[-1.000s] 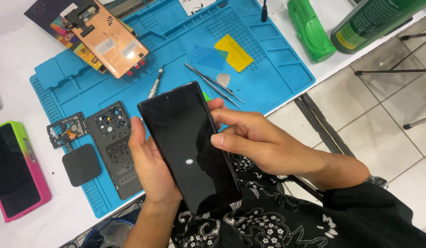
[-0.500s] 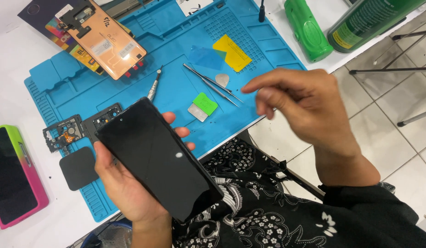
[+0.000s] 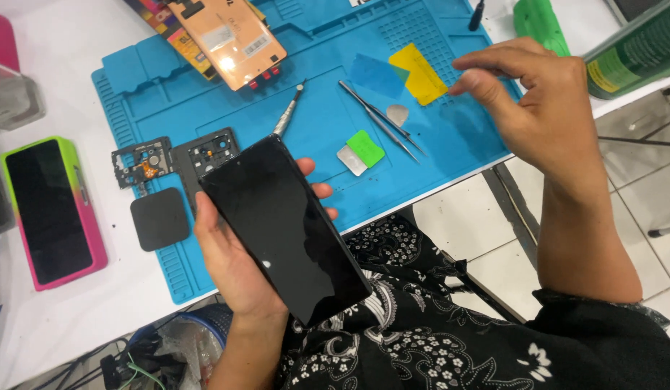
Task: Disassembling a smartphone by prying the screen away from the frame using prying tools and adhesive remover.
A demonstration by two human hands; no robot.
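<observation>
The left hand cradles a black smartphone from beneath, its fingers wrapped round the far edge; the glossy glass slab, screen up and dark, tilts diagonally over the near edge of the tabletop. The right hand hovers empty above the right side of a blue silicone repair mat, fingers loosely curled with thumb and forefinger drawn close, holding nothing. Below it lie a yellow plastic pick and thin steel tweezers. A green-tabbed metal pry card rests mid-mat, beside a slim screwdriver. An orange-backed opened phone lies at the mat's top. Black frame parts and a square black pad sit left. A pink-and-green cased phone lies on the white tabletop. The floor is pale tile.
</observation>
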